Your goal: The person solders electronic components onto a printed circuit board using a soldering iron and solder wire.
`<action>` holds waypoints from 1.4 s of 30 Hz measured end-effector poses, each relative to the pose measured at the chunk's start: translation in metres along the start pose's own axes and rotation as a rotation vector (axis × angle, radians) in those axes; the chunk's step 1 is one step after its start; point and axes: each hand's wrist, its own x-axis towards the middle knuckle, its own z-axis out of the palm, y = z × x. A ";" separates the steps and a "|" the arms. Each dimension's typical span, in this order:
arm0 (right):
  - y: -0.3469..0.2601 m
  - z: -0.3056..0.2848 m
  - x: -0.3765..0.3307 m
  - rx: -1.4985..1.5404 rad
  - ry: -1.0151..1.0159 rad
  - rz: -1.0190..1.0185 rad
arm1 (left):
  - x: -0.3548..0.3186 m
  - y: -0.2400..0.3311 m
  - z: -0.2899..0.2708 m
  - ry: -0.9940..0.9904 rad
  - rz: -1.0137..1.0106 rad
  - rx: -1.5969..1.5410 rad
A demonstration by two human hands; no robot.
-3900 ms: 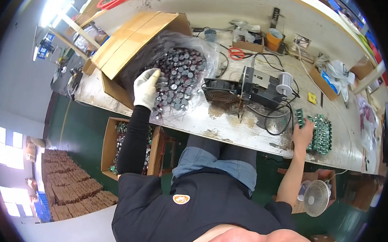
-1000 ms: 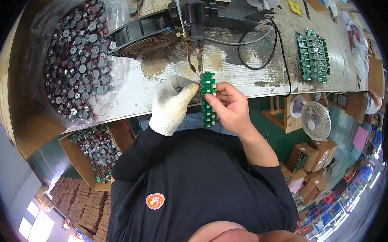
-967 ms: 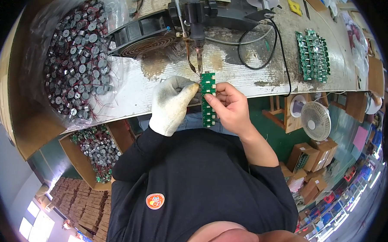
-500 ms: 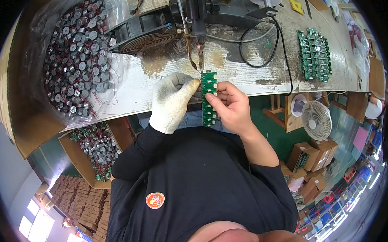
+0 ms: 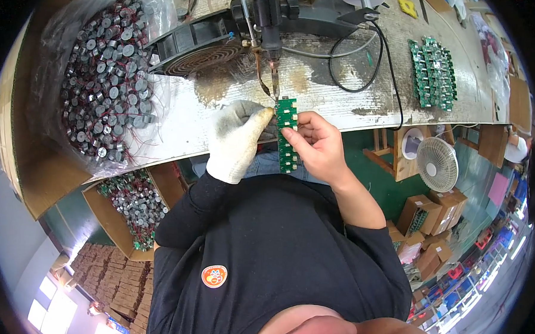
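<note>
A long green circuit board strip (image 5: 287, 145) with small white connectors points away from me over the table's front edge. My bare right hand (image 5: 320, 146) grips its right side, thumb on the face and fingers behind. My left hand (image 5: 238, 136), in a white work glove, is closed in a pinch by the strip's far left edge. What sits between its thumb and finger is too small to make out. Just beyond the fingertips, the soldering iron (image 5: 275, 78) hangs from its stand, its tip at the far end of the strip. A thin solder feed tube (image 5: 261, 74) runs down beside it.
A plastic-lined box of small round wired parts (image 5: 107, 79) stands at left, with a black fan (image 5: 204, 54) next to it. Stacked green boards (image 5: 433, 74) lie at far right. A black cable (image 5: 394, 77) loops across the table. Below left is another carton (image 5: 135, 212) of parts.
Almost nothing differs. The strip and both hands sit very slightly higher and to the left, much as the whole view has shifted.
</note>
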 end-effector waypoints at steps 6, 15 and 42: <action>0.002 0.006 -0.002 0.025 0.015 0.053 | -0.001 0.000 -0.003 0.007 -0.100 -0.075; -0.014 -0.006 0.003 0.072 0.070 0.192 | -0.019 0.004 -0.045 0.201 0.382 0.533; -0.001 -0.007 0.001 -0.140 0.039 -0.026 | -0.009 0.121 -0.143 0.263 0.705 0.592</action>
